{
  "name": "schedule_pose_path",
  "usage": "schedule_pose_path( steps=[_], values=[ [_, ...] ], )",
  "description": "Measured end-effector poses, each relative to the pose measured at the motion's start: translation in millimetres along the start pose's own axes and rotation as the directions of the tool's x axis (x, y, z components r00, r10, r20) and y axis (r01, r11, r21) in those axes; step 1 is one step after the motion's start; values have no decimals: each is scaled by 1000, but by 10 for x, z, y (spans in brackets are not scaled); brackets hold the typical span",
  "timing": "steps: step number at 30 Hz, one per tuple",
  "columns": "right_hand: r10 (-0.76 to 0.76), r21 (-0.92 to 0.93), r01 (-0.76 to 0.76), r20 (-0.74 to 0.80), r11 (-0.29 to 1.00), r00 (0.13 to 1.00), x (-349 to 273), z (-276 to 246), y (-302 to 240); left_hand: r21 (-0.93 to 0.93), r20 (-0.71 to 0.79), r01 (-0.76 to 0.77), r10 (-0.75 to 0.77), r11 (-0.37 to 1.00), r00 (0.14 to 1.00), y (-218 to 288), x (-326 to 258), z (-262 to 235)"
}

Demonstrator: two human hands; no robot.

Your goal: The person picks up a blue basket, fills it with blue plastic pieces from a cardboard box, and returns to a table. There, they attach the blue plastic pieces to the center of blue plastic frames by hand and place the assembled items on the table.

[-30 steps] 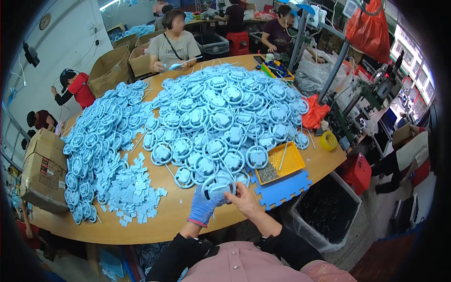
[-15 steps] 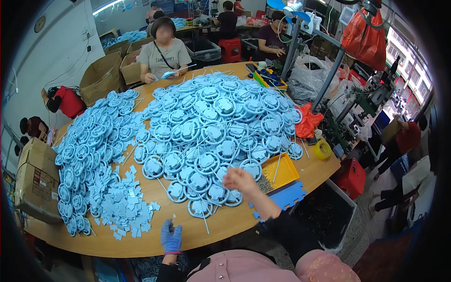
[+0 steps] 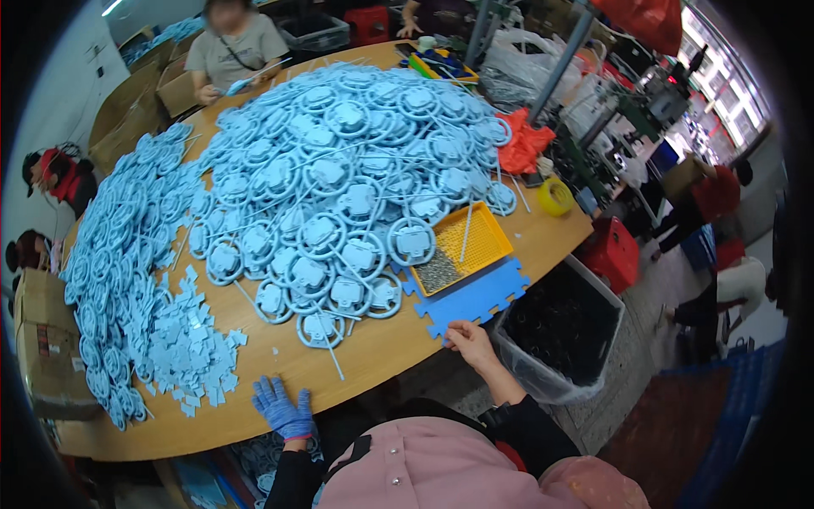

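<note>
My left hand [image 3: 282, 409], in a blue knit glove, lies on the table's near edge with its fingers spread and holds nothing. To the right, my bare right hand [image 3: 471, 346] has its fingers bent and pinched at the near corner of a blue foam mat [image 3: 475, 301] with a jigsaw edge. A yellow tray [image 3: 492, 227] rests on that mat, with small metal pieces [image 3: 438, 273] heaped at its near end and a pale stick lying across it. Beyond my hands rises a big pile of light-blue ring-shaped plastic parts [image 3: 356, 199], many with thin rods.
Small flat blue pieces [image 3: 191, 343] lie scattered at the left. A yellow tape roll [image 3: 555, 196] and a red plastic bag [image 3: 524, 144] sit at the right. A lined bin of dark parts [image 3: 560, 331] stands beside the table. Across from me, a person [image 3: 237, 51] handles a blue part.
My right hand has come down from above the pile to the foam mat's near corner. My left hand has flattened out on the table edge. The whole view has shifted.
</note>
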State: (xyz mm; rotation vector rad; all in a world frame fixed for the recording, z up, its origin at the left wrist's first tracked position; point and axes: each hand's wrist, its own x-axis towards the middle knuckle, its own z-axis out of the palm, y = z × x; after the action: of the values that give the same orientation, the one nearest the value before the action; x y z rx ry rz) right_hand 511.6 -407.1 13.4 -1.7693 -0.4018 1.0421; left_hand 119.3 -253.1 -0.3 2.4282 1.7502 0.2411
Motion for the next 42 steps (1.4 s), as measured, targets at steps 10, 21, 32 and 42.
schedule_pose_path(
  steps=[10,21,32,42],
  values=[
    [-588,-535,433,-155,725,794,197,311,-692,101,23,-17,15,995,1000,30,10,12],
    [-656,-818,242,-204,522,726,1206,965,-1298,136,-19,-108,112,985,994,-117,21,105],
    [-871,-561,666,-311,491,379,1830,805,-2388,144,114,-156,140,977,984,173,106,-303],
    [-739,-552,498,-419,669,528,613,-375,-1636,333,-78,-209,248,919,966,534,21,-450]
  ],
)
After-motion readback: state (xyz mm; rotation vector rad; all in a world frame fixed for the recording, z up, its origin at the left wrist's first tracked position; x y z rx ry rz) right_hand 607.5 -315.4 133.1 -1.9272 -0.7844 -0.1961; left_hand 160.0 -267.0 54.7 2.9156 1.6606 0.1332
